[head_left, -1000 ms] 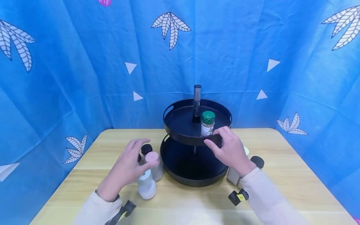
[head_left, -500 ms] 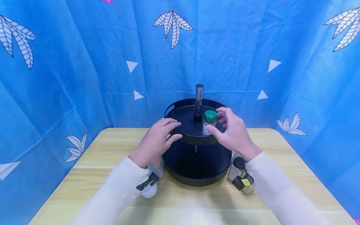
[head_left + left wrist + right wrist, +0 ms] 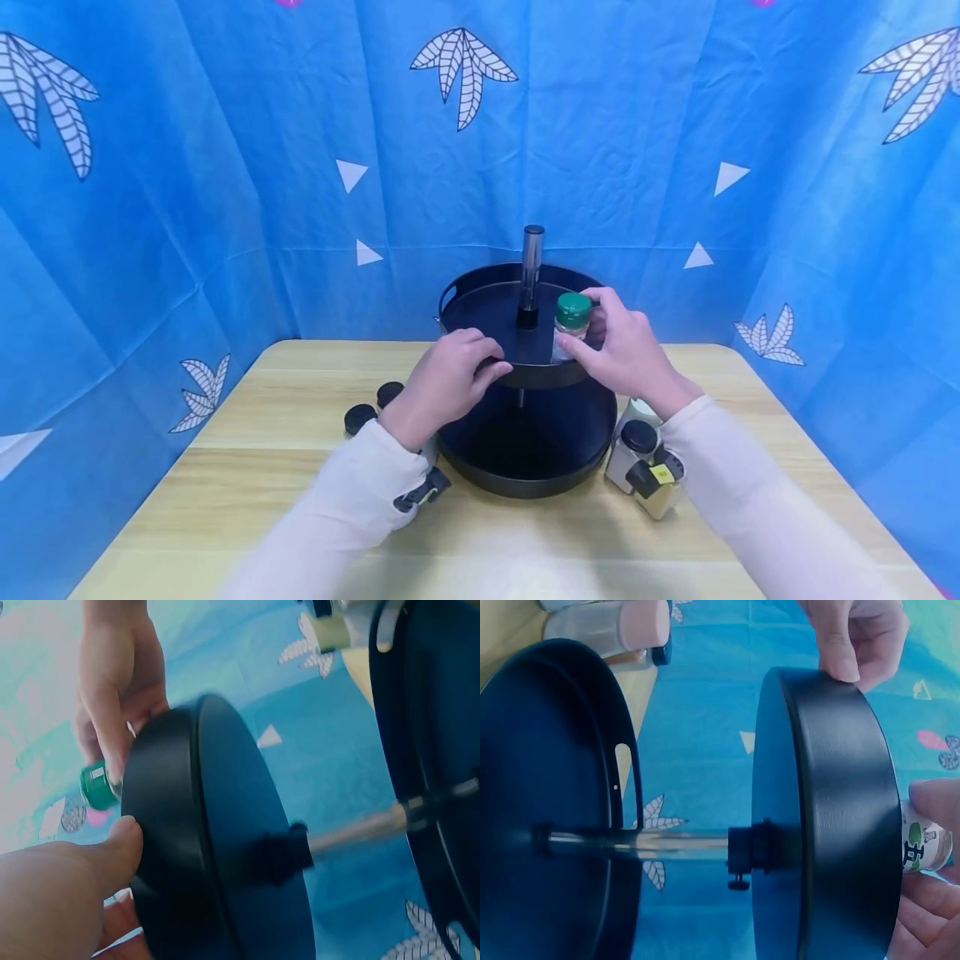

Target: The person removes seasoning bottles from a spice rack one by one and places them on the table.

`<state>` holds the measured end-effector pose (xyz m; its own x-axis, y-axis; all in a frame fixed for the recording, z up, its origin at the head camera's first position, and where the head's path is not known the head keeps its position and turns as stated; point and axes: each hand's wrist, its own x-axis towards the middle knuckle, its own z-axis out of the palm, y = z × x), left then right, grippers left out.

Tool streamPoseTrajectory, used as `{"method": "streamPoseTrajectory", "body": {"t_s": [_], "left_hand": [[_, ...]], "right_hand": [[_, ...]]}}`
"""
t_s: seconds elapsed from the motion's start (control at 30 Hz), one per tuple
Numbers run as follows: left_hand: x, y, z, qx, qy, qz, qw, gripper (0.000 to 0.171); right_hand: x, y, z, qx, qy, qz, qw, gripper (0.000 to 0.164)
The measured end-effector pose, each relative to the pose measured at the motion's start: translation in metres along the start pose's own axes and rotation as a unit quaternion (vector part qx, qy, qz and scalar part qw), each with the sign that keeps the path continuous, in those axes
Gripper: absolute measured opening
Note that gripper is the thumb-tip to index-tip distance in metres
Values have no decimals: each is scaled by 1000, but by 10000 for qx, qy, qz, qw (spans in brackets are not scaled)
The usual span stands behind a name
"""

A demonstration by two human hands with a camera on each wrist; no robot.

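A black two-tier turntable rack stands on the table, with its upper tray [image 3: 480, 308] above its lower tray [image 3: 525, 487]. My left hand [image 3: 450, 383] pinches the upper tray's front left rim. In the left wrist view its thumb lies on the tray's outer wall [image 3: 165, 817]. On the upper tray, near the front right edge, stands a spice jar [image 3: 573, 310] with a green cap. My right hand [image 3: 630, 350] holds this jar between thumb and fingers. The jar's printed label [image 3: 919, 840] shows in the right wrist view, partly covered by the hand.
Black-lidded jars [image 3: 360, 417] stand left of the rack, partly behind my left arm. A pink-lidded jar [image 3: 645, 622] appears there in the right wrist view. Several more jars [image 3: 639, 437] stand at the right, beside my right wrist. A blue curtain [image 3: 600, 167] hangs behind.
My left hand has gone from above the left jars to the upper tray's rim and grips it. My right hand has moved from the rim onto the green-capped jar, which has shifted slightly right.
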<state>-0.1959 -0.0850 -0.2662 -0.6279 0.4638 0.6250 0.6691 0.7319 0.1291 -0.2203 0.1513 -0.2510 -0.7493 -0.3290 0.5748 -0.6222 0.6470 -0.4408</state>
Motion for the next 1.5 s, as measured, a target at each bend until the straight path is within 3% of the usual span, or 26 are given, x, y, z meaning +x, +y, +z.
{"method": "streamPoseTrajectory", "body": {"t_s": [0.2,0.63,0.9,1.5], "left_hand": [[1,9,8,-106,145,48,9998,11],[-4,7,13,-93,503,-86,9987,13],[-6,10,15,-47,481,-244,9985,17],[-7,13,17,-57,420,-363,9984,19]], "right_hand": [[2,6,-3,5,48,-37,10000,52],[4,6,-4,38,49,78,10000,52],[5,10,-8,15,262,-57,9996,50],[5,13,-28,-135,703,130,9973,51]]}}
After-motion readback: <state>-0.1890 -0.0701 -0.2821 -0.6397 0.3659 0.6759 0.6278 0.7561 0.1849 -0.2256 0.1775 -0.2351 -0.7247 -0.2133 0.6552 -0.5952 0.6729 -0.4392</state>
